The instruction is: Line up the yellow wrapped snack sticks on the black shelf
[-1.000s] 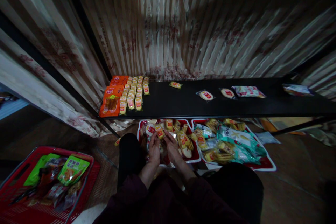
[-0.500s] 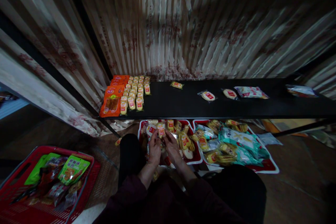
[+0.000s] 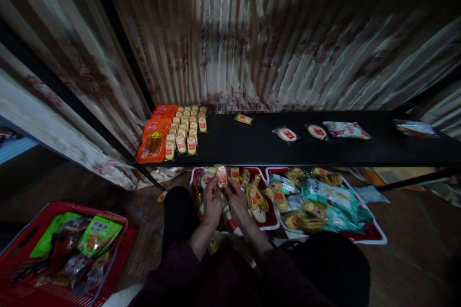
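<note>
A small yellow snack packet [image 3: 221, 176] with a red label is pinched upright between my left hand [image 3: 212, 201] and my right hand [image 3: 237, 203], just below the shelf's front edge. Both hands hang over a red tray with a white rim [image 3: 274, 224], filled with similar packets. On the left of the black shelf [image 3: 237, 146], rows of yellow packets [image 3: 181, 144] stand beside orange packs [image 3: 153, 140]. A single yellow packet [image 3: 244, 119] lies further back, and two round white packets [image 3: 287, 135] lie to its right.
A second tray [image 3: 382, 237] holds green bags [image 3: 333, 194] and more packets at the right. A red basket [image 3: 118, 220] with mixed snacks is on the floor at the left. A striped bag [image 3: 345, 130] and another bag [image 3: 416, 128] lie on the shelf's right part.
The view has shifted slightly, so the shelf and trays appear a little lower. Both hands keep hold of the same packet, with little movement.
</note>
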A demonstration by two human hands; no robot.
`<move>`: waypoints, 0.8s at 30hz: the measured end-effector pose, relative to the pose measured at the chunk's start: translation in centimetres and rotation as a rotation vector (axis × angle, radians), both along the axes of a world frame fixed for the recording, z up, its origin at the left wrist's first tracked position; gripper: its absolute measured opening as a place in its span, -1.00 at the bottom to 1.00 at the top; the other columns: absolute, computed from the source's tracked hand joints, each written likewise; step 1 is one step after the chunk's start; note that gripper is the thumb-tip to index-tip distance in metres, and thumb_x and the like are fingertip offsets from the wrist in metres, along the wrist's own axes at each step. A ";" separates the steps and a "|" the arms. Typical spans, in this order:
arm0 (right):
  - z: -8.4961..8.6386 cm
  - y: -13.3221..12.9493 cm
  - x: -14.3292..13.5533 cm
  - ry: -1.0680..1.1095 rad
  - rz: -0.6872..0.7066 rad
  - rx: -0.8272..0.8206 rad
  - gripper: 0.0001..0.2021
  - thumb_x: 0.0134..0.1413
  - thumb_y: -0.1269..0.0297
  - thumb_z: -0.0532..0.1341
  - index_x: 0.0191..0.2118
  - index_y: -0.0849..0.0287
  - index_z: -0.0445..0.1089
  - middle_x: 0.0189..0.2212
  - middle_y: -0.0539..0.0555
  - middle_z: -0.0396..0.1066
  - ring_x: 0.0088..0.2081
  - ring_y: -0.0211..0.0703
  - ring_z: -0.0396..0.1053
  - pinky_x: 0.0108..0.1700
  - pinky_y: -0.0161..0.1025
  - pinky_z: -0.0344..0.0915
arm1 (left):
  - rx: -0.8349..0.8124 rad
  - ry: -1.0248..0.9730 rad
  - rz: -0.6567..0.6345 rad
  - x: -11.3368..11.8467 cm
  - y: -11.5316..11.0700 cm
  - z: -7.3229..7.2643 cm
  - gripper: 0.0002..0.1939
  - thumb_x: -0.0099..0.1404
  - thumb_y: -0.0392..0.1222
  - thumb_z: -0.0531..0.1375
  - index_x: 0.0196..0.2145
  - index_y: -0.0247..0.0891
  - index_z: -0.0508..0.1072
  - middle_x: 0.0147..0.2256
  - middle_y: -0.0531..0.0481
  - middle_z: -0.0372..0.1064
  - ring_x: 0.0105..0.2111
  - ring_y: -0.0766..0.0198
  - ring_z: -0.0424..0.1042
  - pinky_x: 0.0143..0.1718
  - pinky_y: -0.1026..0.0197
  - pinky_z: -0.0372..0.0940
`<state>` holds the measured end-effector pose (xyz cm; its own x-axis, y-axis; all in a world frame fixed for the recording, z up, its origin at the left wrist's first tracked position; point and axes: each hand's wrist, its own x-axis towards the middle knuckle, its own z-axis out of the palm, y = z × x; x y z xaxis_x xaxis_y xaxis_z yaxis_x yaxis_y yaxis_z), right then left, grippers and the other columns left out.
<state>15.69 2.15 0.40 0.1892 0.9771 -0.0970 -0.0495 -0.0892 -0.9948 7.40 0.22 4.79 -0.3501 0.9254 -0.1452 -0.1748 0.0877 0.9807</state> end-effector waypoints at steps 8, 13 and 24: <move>2.8 2.0 -0.9 0.038 -0.036 -0.002 -0.55 -0.08 0.12 0.20 -0.03 0.13 0.36 -0.11 0.12 0.46 -0.13 -0.01 0.43 -0.08 -0.07 0.37 | 0.105 0.175 0.001 -0.6 2.0 1.7 -0.62 0.04 -0.45 0.11 -0.22 -0.14 0.51 -0.15 -0.07 0.39 -0.06 0.13 0.31 0.11 0.10 0.11; 3.3 4.0 -1.1 -0.064 -0.037 0.081 -0.56 -0.06 0.10 0.20 -0.04 0.19 0.34 -0.12 0.15 0.45 -0.10 -0.03 0.40 -0.04 -0.08 0.33 | 0.086 0.196 0.005 -1.0 3.7 2.1 -0.58 0.03 -0.45 0.11 -0.18 -0.12 0.50 -0.14 -0.06 0.39 -0.08 0.12 0.32 0.11 0.10 0.11; 3.0 7.4 -2.3 -0.203 0.016 0.163 -0.64 -0.02 0.17 0.13 -0.08 0.18 0.32 -0.15 0.16 0.46 -0.18 -0.08 0.43 -0.05 -0.10 0.34 | 0.074 0.263 0.065 -1.7 6.2 2.0 -0.57 0.02 -0.44 0.10 -0.15 -0.15 0.47 -0.07 -0.08 0.38 0.00 0.12 0.28 0.14 0.11 0.08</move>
